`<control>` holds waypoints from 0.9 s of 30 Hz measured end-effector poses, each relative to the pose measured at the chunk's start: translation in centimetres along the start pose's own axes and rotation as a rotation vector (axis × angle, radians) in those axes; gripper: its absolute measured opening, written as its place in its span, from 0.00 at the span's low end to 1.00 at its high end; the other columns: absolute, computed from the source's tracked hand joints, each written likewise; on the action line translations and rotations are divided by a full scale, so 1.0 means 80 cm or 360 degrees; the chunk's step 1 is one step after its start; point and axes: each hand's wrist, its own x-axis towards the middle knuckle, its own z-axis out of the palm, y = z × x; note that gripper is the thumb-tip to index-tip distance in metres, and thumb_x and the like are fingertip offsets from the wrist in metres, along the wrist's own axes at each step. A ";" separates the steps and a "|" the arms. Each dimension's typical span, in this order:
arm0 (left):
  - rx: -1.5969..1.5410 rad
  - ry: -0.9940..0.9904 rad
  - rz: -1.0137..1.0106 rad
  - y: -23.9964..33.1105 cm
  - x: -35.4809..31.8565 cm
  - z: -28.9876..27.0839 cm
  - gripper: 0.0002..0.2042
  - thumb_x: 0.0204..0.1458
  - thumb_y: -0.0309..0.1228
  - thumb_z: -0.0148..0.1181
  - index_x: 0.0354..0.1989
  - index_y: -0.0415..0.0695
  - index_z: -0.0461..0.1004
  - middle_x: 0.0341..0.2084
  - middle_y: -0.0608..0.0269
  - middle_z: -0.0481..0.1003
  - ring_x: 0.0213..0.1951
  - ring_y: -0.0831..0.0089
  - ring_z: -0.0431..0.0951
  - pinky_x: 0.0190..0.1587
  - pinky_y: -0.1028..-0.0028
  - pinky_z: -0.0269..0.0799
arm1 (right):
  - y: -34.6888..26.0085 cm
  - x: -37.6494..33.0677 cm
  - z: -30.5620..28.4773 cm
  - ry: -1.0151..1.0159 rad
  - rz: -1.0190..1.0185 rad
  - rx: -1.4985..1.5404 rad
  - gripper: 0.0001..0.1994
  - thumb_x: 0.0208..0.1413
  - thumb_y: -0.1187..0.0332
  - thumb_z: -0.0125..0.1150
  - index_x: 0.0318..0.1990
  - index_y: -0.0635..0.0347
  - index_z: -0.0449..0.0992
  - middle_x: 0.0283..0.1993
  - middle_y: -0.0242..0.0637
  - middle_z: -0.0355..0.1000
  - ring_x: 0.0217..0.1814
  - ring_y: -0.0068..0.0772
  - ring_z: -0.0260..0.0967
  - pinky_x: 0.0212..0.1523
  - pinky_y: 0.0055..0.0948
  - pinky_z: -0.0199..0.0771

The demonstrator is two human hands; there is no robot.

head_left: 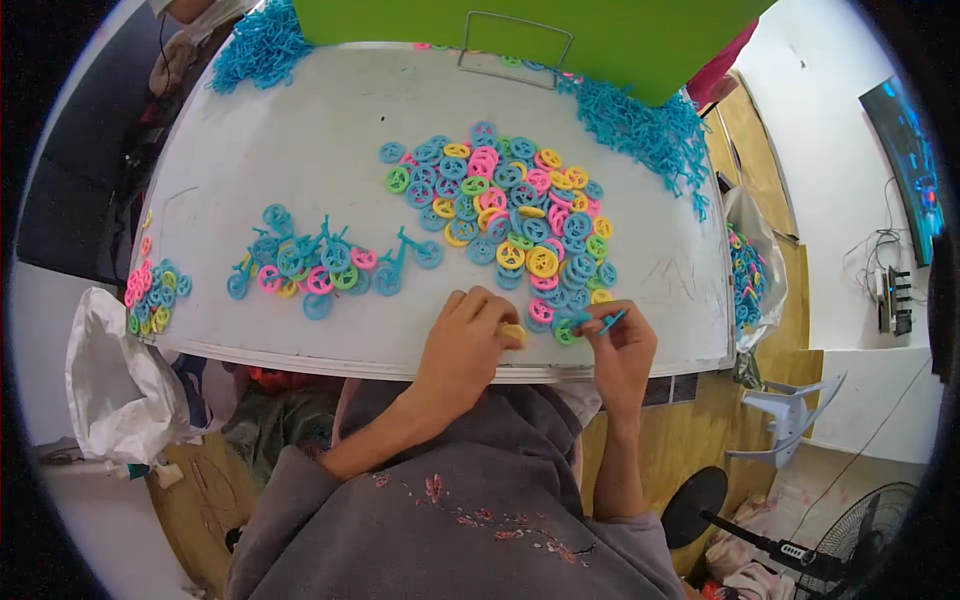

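Observation:
Near the table's front edge, my left hand is closed on a small yellow plastic wheel. To its right, my right hand pinches a blue plastic piece between thumb and fingers. A green wheel lies beside that piece; whether the two are joined I cannot tell. Just beyond both hands spreads a pile of blue, pink, yellow and green spoked wheels. Left of my left hand is a cluster of wheels with blue stems fitted to them.
The white table bears heaps of blue stem pieces at the back left and back right. A green box stands behind. White sacks flank the table, left and right. Small wheels lie at the left edge.

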 end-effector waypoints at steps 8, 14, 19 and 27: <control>-0.1465 -0.0008 -0.0807 0.005 0.012 -0.020 0.06 0.53 0.22 0.57 0.36 0.38 0.68 0.31 0.59 0.75 0.32 0.77 0.75 0.32 0.77 0.73 | -0.012 -0.008 0.021 -0.0100 -0.0077 -0.0023 0.09 0.46 0.89 0.51 0.34 0.70 0.73 0.33 0.38 0.72 0.33 0.25 0.73 0.36 0.22 0.75; -0.1887 -0.0090 -0.0951 0.007 0.014 -0.025 0.07 0.57 0.24 0.54 0.37 0.36 0.63 0.31 0.55 0.75 0.33 0.71 0.78 0.34 0.73 0.78 | -0.008 -0.009 0.025 -0.0121 -0.0226 -0.0183 0.10 0.44 0.91 0.50 0.33 0.71 0.73 0.34 0.41 0.72 0.33 0.29 0.74 0.38 0.25 0.76; -0.1864 -0.0046 -0.0960 -0.003 0.017 -0.014 0.06 0.57 0.22 0.51 0.38 0.36 0.61 0.31 0.53 0.74 0.33 0.69 0.77 0.36 0.71 0.80 | -0.006 -0.002 0.022 -0.0228 -0.0564 -0.0439 0.11 0.41 0.91 0.52 0.33 0.71 0.73 0.34 0.42 0.73 0.34 0.31 0.75 0.37 0.26 0.76; -0.1404 0.0084 -0.0882 0.005 0.015 -0.003 0.05 0.54 0.17 0.52 0.35 0.35 0.63 0.30 0.55 0.75 0.34 0.71 0.78 0.38 0.72 0.78 | -0.012 0.000 0.020 -0.0255 -0.0431 -0.0559 0.09 0.42 0.89 0.55 0.32 0.69 0.74 0.30 0.39 0.75 0.34 0.30 0.76 0.38 0.25 0.75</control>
